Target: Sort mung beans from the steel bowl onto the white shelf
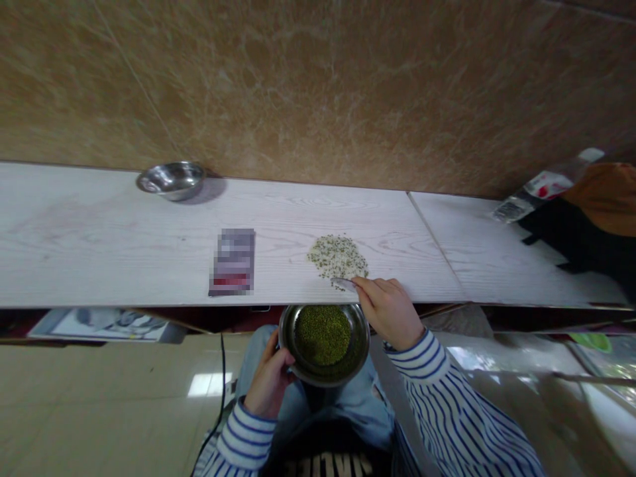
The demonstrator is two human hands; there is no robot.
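My left hand [272,376] grips the left rim of a steel bowl [358,361], which I hold over my lap just below the table's front edge. Inside the bowl lies a heap of green mung beans [324,333]. Above its right side, my right hand [390,310] is closed around a small metal spoon [344,283], its tip low at the near edge of a pile of mixed white grains and green beans [338,257]. The grains are spread directly on the tabletop; the white ones look like rice.
A second steel bowl [171,181] stands by the wall at the back left. A blurred packet or card [233,262] lies left of the pile. On the far right are a clear plastic bottle [544,185] and a black and brown bag [591,215]. An open drawer [106,326] juts out below left.
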